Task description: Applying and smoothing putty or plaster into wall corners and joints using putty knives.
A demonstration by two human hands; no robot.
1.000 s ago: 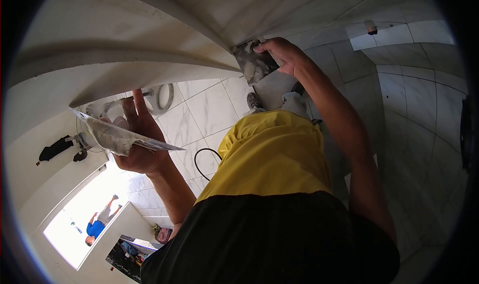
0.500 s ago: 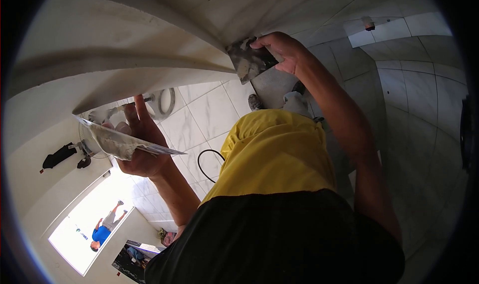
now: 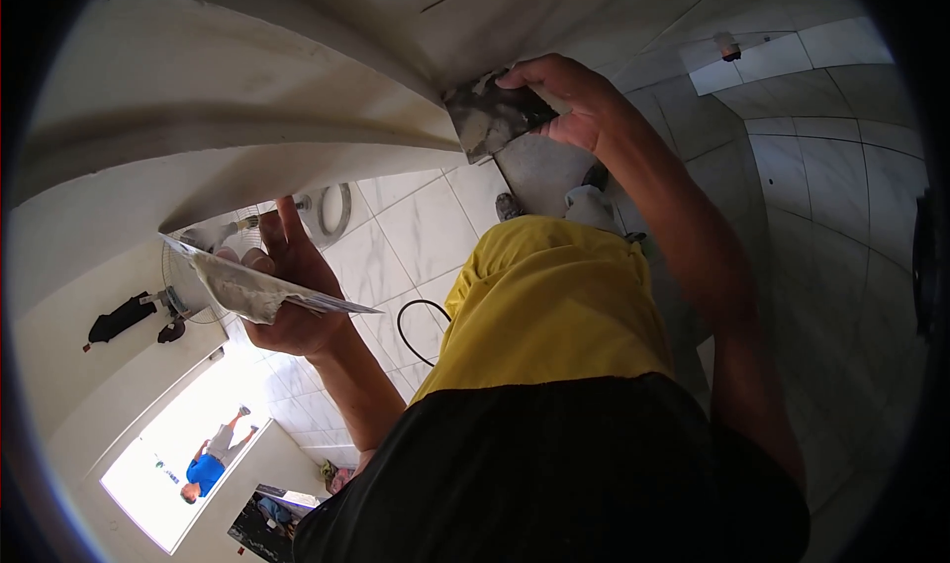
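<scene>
My right hand [image 3: 576, 96] grips a dark, flat rectangular putty blade [image 3: 487, 123] smeared with pale putty. The thumb and fingers hold it by its right edge, while its left side lies against the end of a pale wall edge [image 3: 327, 133]. Lower at the left, my left hand [image 3: 307, 261] holds a thin, flat plate [image 3: 341, 302], seen nearly edge-on. A lump of whitish putty [image 3: 242, 281] clings to the plate's near side. Some fingers of that hand show beyond the plate; the rest are partly hidden.
Marbled white tiles [image 3: 404, 234] cover the floor. A standing fan [image 3: 193, 284] and a grey hose coil [image 3: 330, 215] are at the left. A black cable [image 3: 404, 318] loops beside my yellow shorts [image 3: 554, 306]. A person in blue [image 3: 205, 472] stands outside the bright doorway.
The left hand and its plate have shifted slightly right and down in the picture. The right hand and blade have barely moved; both holds are unchanged.
</scene>
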